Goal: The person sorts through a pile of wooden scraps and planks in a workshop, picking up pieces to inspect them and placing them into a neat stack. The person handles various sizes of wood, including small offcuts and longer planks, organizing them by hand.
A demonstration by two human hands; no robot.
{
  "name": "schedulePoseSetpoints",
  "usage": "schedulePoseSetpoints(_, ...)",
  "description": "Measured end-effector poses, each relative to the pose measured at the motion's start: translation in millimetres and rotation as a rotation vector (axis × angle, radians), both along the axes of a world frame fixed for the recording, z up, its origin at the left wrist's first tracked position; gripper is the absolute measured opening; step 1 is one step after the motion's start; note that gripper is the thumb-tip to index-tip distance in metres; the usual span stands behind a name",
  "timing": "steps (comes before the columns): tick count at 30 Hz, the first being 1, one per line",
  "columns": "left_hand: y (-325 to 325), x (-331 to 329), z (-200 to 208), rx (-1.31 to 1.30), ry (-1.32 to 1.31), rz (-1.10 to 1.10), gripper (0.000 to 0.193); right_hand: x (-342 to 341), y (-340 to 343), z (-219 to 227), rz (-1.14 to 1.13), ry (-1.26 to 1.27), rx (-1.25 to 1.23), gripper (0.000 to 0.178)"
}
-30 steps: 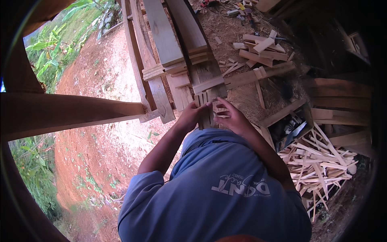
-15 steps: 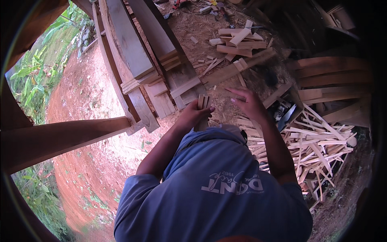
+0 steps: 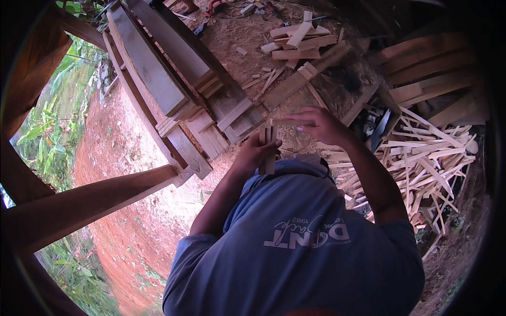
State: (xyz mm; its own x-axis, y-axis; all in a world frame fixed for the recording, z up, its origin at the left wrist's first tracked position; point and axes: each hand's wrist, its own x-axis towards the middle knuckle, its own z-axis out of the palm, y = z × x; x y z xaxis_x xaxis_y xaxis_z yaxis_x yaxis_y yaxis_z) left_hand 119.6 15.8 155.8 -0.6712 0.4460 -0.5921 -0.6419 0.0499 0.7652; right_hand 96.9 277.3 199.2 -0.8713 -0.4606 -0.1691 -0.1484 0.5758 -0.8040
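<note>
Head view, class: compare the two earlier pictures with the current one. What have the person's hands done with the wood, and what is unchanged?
The right hand, earlier against the small wooden slats, has lifted away and spread open, now touching a thin strip. The left hand still grips the slats upright. The scrap pile and stacked planks lie as before.

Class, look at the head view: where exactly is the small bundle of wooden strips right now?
Centre of the head view: the bundle of wooden strips stands upright in the left hand, with the right hand just right of it.
</note>
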Motion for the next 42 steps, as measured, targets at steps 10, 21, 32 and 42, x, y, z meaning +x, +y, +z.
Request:
schedulePoseSetpoints(10, -1, 8, -2, -0.009, 0.017, 0.017, 0.037, 6, -5, 10, -0.009, -0.073, 0.077, 0.050)
schedulePoseSetpoints(21, -4, 10, 1, -0.017, -0.021, -0.015, 0.036, 6, -4, -3, 0.043, 0.011, 0.030, 0.052)
schedulePoseSetpoints(32, -3, 10, -3, 0.046, -0.017, 0.014, 0.037, 2, -2, -5, 0.063, 0.009, -0.023, 0.051)
schedulePoseSetpoints(42, 8, 10, 3, 0.227, -0.006, 0.239, 0.033, 1, -3, -4, 0.088, 0.029, 0.008, 0.053)
